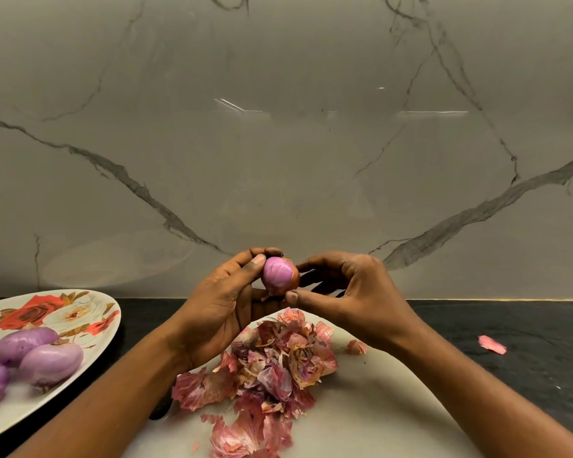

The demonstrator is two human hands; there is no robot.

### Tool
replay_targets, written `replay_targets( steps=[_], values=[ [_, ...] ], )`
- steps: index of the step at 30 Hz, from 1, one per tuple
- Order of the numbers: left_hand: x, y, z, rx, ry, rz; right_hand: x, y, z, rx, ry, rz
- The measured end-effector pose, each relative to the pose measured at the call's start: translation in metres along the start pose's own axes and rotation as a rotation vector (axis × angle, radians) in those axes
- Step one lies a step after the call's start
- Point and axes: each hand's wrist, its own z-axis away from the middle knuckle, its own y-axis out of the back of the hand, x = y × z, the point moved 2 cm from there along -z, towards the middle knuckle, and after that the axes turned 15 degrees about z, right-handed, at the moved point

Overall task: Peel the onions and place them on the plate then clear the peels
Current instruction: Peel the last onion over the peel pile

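Onion half-peeled, glossy purple

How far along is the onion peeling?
Three peeled purple onions already lie on the flowered plate. Left hand and right hand hold a fourth onion, brown skin on one side. Left: plating it, clearing the pink peel heap and a stray peel.

I count 3 peeled onions on 1 floral plate, 1 partly peeled onion held up, 1 heap of peels on 1 board, and 1 stray peel on 1 dark counter.
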Motion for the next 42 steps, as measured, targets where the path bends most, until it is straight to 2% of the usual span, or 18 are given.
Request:
replay_targets(
  steps=[6,13,19,30,36,42],
  values=[
    [-0.0019,-0.0026,0.0015,-0.037,0.04,-0.05,-0.0021,-0.0043,0.0006,-0.018,-0.034,-0.025],
    [-0.0001,0.0027,-0.0005,0.016,-0.018,-0.225,0.0033,-0.0045,-0.0027,-0.042,-0.205,-0.29],
    [0.0019,-0.0029,0.0027,0.03,-0.063,-0.227,0.0019,-0.0045,-0.0023,-0.081,-0.267,-0.468],
    [0.001,-0.0017,0.0038,0.022,-0.073,-0.19,0.0036,-0.0034,-0.0021,-0.079,-0.245,-0.464],
    [0.004,-0.0008,0.0025,0.011,-0.052,-0.082,0.0019,-0.0018,-0.0021,-0.047,-0.233,-0.454],
    [0.0025,-0.003,0.0032,0.029,-0.057,-0.108,0.0021,-0.0035,-0.0021,-0.081,-0.243,-0.509]
  ],
)
